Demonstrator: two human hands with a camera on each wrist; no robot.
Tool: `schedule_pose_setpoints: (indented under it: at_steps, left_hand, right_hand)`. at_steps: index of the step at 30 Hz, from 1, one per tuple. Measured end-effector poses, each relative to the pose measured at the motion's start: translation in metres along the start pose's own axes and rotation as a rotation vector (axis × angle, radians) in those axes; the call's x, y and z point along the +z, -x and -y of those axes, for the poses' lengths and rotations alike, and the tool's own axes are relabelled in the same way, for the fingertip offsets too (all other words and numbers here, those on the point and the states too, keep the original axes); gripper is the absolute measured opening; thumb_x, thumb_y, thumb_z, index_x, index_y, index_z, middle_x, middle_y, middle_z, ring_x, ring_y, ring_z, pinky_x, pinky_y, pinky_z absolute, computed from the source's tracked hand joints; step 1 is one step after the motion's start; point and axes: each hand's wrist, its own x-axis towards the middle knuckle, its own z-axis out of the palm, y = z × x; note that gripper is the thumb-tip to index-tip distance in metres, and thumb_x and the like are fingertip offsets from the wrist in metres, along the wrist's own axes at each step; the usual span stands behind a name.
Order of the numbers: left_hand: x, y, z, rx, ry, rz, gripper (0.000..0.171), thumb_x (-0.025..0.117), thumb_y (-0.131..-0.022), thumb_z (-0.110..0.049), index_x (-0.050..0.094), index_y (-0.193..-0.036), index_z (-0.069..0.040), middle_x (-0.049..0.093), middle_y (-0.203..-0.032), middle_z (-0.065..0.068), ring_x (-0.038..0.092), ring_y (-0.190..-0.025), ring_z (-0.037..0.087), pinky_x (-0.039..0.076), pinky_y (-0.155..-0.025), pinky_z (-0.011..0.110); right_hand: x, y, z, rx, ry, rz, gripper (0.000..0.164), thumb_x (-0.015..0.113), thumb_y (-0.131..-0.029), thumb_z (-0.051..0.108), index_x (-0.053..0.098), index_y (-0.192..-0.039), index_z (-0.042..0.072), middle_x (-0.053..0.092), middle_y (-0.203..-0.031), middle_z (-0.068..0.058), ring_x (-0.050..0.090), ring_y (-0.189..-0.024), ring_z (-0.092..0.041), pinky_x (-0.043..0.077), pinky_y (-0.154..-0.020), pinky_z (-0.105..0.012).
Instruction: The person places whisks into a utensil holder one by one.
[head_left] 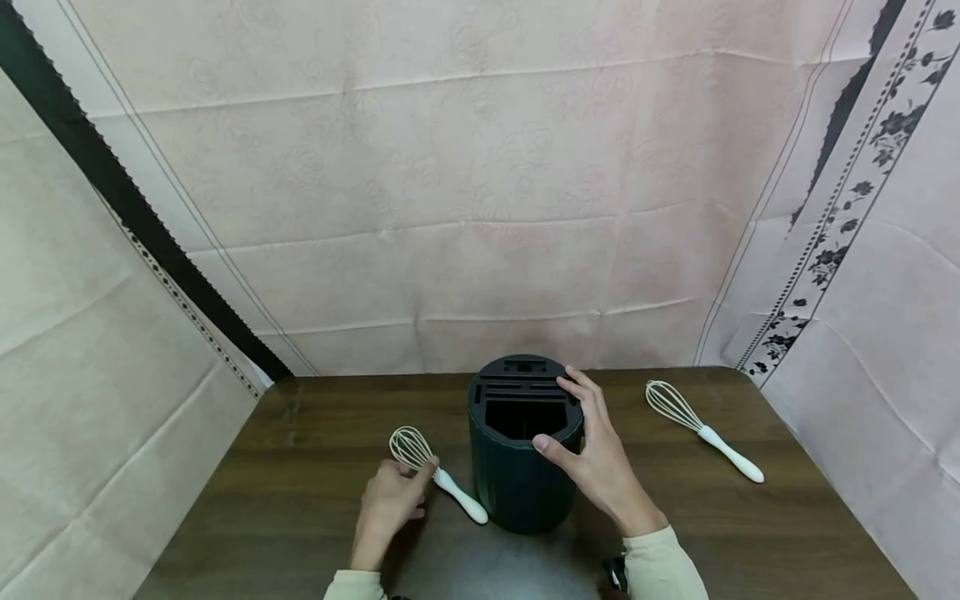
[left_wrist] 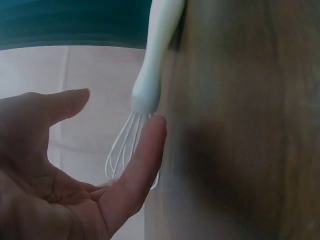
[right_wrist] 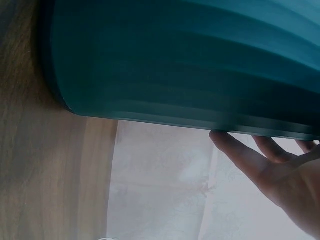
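Note:
A white-handled whisk (head_left: 459, 493) lies on the table beside a dark green cylindrical utensil holder (head_left: 517, 492). My left hand (head_left: 392, 500) is at the whisk's wire end. In the left wrist view a finger (left_wrist: 145, 160) lies alongside the wires, while the thumb (left_wrist: 70, 104) stands apart from the whisk (left_wrist: 147, 90). With thumb and fingers spread about the right side of its rim, my right hand (head_left: 600, 467) holds the upright holder. In the right wrist view the fingertips (right_wrist: 220, 137) touch the holder's side (right_wrist: 150, 75); the thumb is hidden there.
A second whisk (head_left: 708, 433) lies on the right of the brown wooden table (head_left: 300, 500). The holder's top has a large rectangular opening and several slots. Pale patterned cloth (head_left: 480, 208) hangs behind the table and at both sides.

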Motion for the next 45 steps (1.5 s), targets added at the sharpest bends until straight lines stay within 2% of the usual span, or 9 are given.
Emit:
schedule_pose_setpoints:
  at_steps: [2,4,9,18,21,26,29,33,45]
  left_hand:
    - [0.004,-0.001,0.003,-0.003,-0.051,-0.008,0.057,0.072,-0.098,-0.049,0.066,-0.101,0.007,0.07,-0.071,0.009,0.072,-0.055,0.02,0.061,-0.054,0.034]
    - [0.008,-0.002,0.005,-0.006,-0.067,-0.025,0.06,0.074,-0.097,-0.049,0.062,-0.101,0.01,0.069,-0.069,0.01,0.07,-0.051,0.019,0.06,-0.05,0.034]
    - [0.018,-0.007,0.007,-0.064,-0.035,-0.087,0.072,0.079,-0.093,-0.043,0.042,-0.12,0.013,0.066,-0.073,0.016,0.068,-0.048,0.017,0.058,-0.047,0.033]
    - [0.027,-0.012,0.008,-0.084,0.074,-0.131,0.059,0.084,-0.09,-0.027,0.046,-0.117,0.008,0.071,-0.071,0.012,0.07,-0.051,0.016,0.059,-0.051,0.03]
    - [0.027,-0.012,0.01,-0.092,0.098,-0.146,0.063,0.083,-0.09,-0.025,0.046,-0.126,0.01,0.073,-0.071,0.008,0.071,-0.053,0.015,0.058,-0.055,0.027]
    - [0.026,-0.008,0.011,-0.044,0.281,-0.14,0.072,0.079,-0.094,-0.013,0.038,-0.147,0.016,0.077,-0.092,0.017,0.075,-0.066,0.018,0.063,-0.062,0.03]
    - [0.026,-0.007,0.01,-0.01,0.422,-0.128,0.064,0.076,-0.096,-0.004,0.042,-0.146,0.017,0.074,-0.108,0.027,0.075,-0.077,0.018,0.063,-0.064,0.031]
    - [0.022,-0.008,0.006,0.017,0.523,-0.143,0.056,0.075,-0.096,-0.002,0.05,-0.143,0.014,0.072,-0.116,0.03,0.075,-0.082,0.018,0.063,-0.065,0.028]
    - [0.0,-0.001,-0.022,0.113,0.608,-0.13,0.052,0.077,-0.095,-0.001,0.056,-0.143,0.005,0.077,-0.105,0.017,0.076,-0.087,0.014,0.064,-0.079,0.033]
  right_hand:
    - [0.0,0.0,0.0,0.001,0.001,0.002,0.08,0.076,-0.097,0.035,0.033,-0.163,0.027,0.018,-0.174,0.006,0.022,-0.158,-0.036,0.026,-0.112,-0.082]
    - [0.0,0.001,-0.001,0.004,0.002,0.003,0.08,0.076,-0.097,0.035,0.033,-0.163,0.027,0.017,-0.174,0.006,0.022,-0.158,-0.036,0.025,-0.112,-0.082]
    - [0.0,0.002,0.0,0.009,0.001,0.007,0.08,0.076,-0.097,0.036,0.033,-0.163,0.027,0.017,-0.174,0.007,0.022,-0.158,-0.036,0.025,-0.112,-0.082]
    - [0.001,0.0,0.001,0.019,0.0,0.001,0.079,0.076,-0.097,0.036,0.034,-0.163,0.027,0.018,-0.174,0.006,0.022,-0.158,-0.035,0.025,-0.112,-0.082]
    - [0.001,0.0,0.002,0.018,-0.006,0.004,0.079,0.076,-0.097,0.037,0.034,-0.163,0.028,0.017,-0.174,0.006,0.021,-0.158,-0.035,0.024,-0.112,-0.082]
    - [0.002,0.0,0.003,0.017,-0.01,-0.001,0.078,0.075,-0.098,0.036,0.033,-0.163,0.028,0.017,-0.173,0.008,0.021,-0.158,-0.035,0.024,-0.113,-0.082]
    - [0.001,0.0,0.002,0.018,-0.006,-0.005,0.078,0.076,-0.097,0.035,0.034,-0.163,0.027,0.017,-0.173,0.009,0.021,-0.158,-0.034,0.024,-0.113,-0.082]
    - [0.001,0.0,0.001,0.006,-0.003,-0.009,0.078,0.076,-0.097,0.034,0.034,-0.163,0.026,0.018,-0.173,0.007,0.022,-0.158,-0.035,0.024,-0.113,-0.082]
    - [0.002,0.001,0.004,0.024,-0.019,-0.013,0.079,0.077,-0.096,0.034,0.035,-0.163,0.026,0.018,-0.172,0.01,0.02,-0.158,-0.031,0.024,-0.114,-0.08]
